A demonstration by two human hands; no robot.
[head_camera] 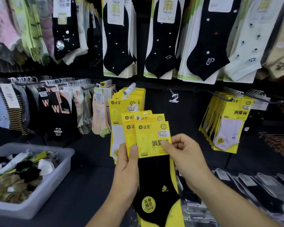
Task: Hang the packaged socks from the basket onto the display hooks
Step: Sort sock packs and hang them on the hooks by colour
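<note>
Yellow card sock packs [129, 128] sit fanned in your two hands, near the middle of the scene, in front of the dark display wall. Your left hand [126, 171] grips the lower left of the fan, thumb pressed on the front. Your right hand [185, 159] pinches the right edge of the front pack [154, 177], which holds a black sock. Just behind the fan, a hook [129, 89] carries a row of matching yellow packs. The grey plastic basket [64, 163], with more socks inside, sits at the near left. To do this step well, you likely need to peel away the front pack alone with your right hand while your left hand clamps the rest. The front pack's hanging loop is not clear here, so feel for it at the top edge. Then slide it squarely onto the matching hook, label facing you.
</note>
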